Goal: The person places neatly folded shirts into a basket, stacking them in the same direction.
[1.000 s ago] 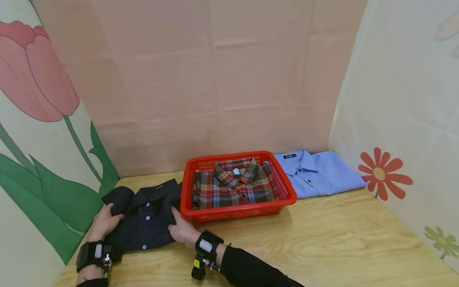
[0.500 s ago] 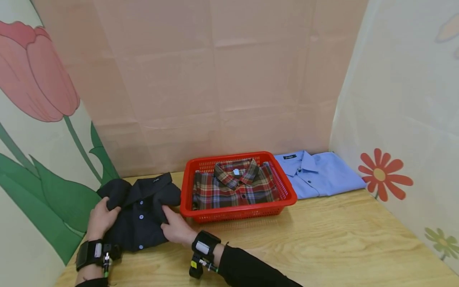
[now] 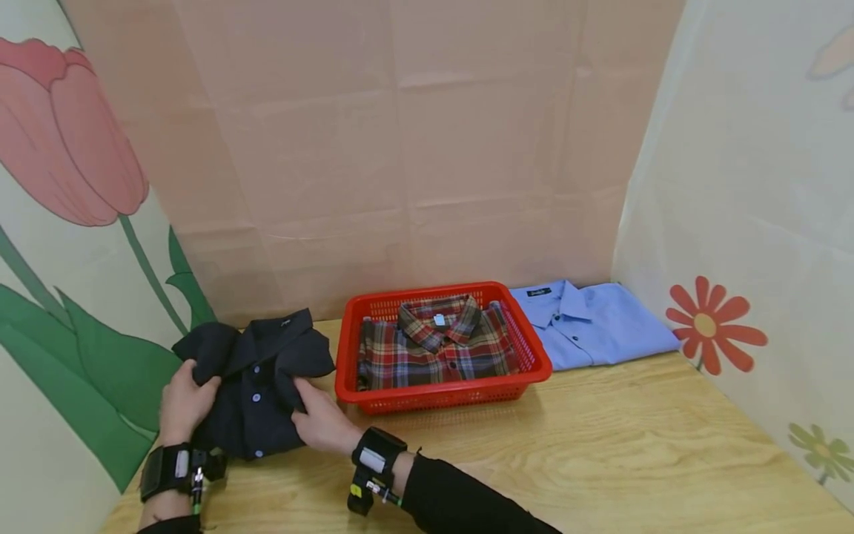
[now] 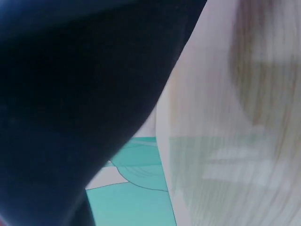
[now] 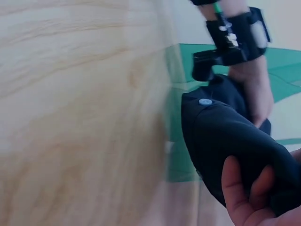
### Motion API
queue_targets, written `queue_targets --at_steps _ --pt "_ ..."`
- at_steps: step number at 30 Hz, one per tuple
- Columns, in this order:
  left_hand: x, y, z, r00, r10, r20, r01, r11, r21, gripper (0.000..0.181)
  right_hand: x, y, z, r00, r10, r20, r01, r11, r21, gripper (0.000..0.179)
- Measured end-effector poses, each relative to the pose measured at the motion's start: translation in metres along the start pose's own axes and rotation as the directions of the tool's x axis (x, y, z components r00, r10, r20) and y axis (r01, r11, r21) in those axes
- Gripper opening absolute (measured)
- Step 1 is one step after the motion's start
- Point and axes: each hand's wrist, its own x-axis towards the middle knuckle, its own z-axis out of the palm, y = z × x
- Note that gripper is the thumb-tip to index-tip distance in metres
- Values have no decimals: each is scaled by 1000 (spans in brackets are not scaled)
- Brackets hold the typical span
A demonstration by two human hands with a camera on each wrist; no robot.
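A folded dark navy shirt (image 3: 256, 408) with pale buttons hangs between my two hands at the left of the table. My left hand (image 3: 183, 404) grips its left side, and my right hand (image 3: 325, 417) grips its right side. In the right wrist view, curled fingers (image 5: 233, 181) press into the cloth from below, and the shirt (image 5: 221, 125) stands clear of the tabletop. Dark cloth (image 4: 80, 89) fills much of the left wrist view, where no fingers show. The shirt's middle sags and its collar end points toward the back wall.
Just right of the navy shirt stands a red plastic basket (image 3: 440, 391) holding a folded plaid shirt (image 3: 434, 363). Beyond it a folded light blue shirt (image 3: 610, 326) lies against the back wall. A flower-printed side wall (image 3: 143, 386) rises close to my left hand.
Both hands have drawn in on the navy shirt's sides and raised it off the table. It has shifted slightly left and its front has bunched. Basket and other shirts stay put.
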Motion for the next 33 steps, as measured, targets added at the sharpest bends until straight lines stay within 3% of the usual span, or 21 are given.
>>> queue_targets --at_steps 9,13,16,19,25,33 --pt "-2 8 -2 991 0 -134 -8 998 -59 27 3 -13 -16 999 34 -10 -32 983 182 67" --pt "-3 13 -3 987 14 -161 -25 998 -64 25 3 -19 -25 999 27 -43 -17 979 204 68" --pt "-4 16 -4 987 7 -163 -21 996 -84 26 4 -22 -32 998 38 -55 -23 969 246 69" --pt "-3 19 -5 991 -21 -134 -1 987 -158 34 3 -26 -40 996 49 -68 -25 950 312 68" --pt "0 27 -6 991 -101 -86 66 937 -344 47 2 -24 -57 995 37 -96 4 920 392 69" --pt "-2 41 -2 992 -91 -90 49 921 -387 47 -3 -6 -84 998 13 -63 16 894 448 72"
